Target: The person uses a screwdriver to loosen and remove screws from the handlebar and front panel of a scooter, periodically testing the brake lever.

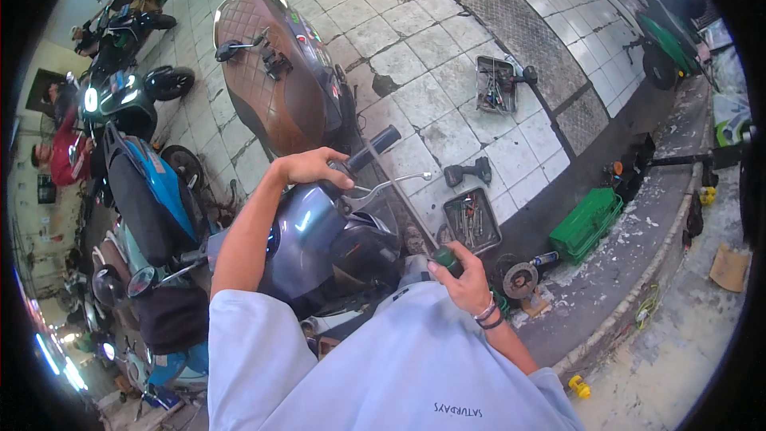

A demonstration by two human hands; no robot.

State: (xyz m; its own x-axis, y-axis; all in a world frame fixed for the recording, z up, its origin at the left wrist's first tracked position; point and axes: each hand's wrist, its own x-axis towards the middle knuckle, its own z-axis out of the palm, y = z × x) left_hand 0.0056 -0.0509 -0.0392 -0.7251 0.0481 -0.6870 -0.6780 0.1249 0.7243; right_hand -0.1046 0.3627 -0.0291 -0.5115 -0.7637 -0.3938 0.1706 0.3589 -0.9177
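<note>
My left hand is closed around the scooter's handlebar at the inner end of the black rubber grip, thumb and fingers bent over it. A silver brake lever sticks out just beside it. In front of my body, my right hand holds a long screwdriver by its dark green handle. Its thin shaft slants up and left, and the far end meets the grip near my left hand; whether it goes under the rubber I cannot tell. The scooter's grey-blue front cowl lies below my left forearm.
A removed mirror and black parts lie on the brown quilted seat. On the tiles are a cordless drill, a tool tray and another tray. A green toolbox stands at right; parked motorbikes line the left.
</note>
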